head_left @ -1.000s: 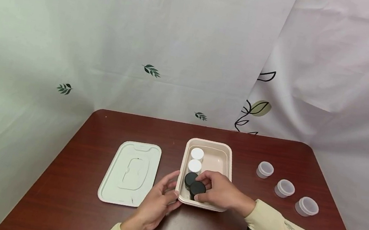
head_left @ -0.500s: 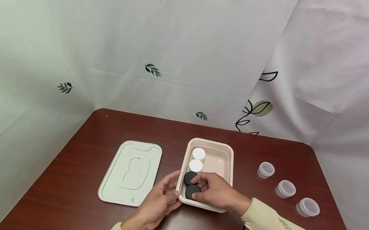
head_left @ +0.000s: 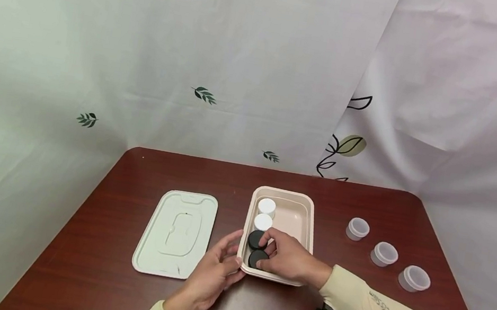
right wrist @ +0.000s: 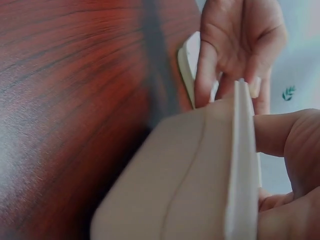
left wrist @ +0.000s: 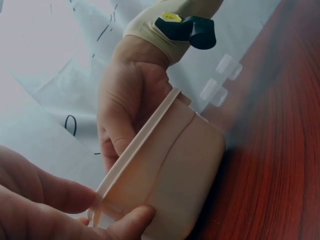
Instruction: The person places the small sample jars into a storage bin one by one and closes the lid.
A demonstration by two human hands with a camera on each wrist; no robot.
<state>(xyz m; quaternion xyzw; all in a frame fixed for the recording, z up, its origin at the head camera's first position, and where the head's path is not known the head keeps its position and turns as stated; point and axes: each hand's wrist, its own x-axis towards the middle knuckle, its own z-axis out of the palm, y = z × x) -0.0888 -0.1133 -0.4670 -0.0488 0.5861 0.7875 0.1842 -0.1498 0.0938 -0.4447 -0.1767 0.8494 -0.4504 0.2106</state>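
Observation:
A beige tray (head_left: pixel 302 214) sits mid-table with a row of jars along its left wall: two white-capped jars (head_left: pixel 266 207) at the far end, then a black-capped jar (head_left: pixel 255 239). My right hand (head_left: pixel 268 253) reaches into the tray and holds a second black-capped jar (head_left: pixel 257 258) at the near-left corner. My left hand (head_left: pixel 233 258) pinches the tray's rim at that corner, thumb inside and fingers outside. In the left wrist view the tray wall (left wrist: pixel 185 170) fills the middle. The right wrist view shows the same wall (right wrist: pixel 190 170) close up; the jars are hidden there.
The tray's flat lid (head_left: pixel 176 232) lies to the left on the dark red table (head_left: pixel 140 171). Three clear lidded cups (head_left: pixel 357 228) (head_left: pixel 384 253) (head_left: pixel 414 278) stand in a diagonal row at the right. Patterned cloth hangs behind and beside the table.
My right hand moved the black-capped jar left and down into the tray's near-left corner, in line with the other jars. The left hand kept its hold on the rim.

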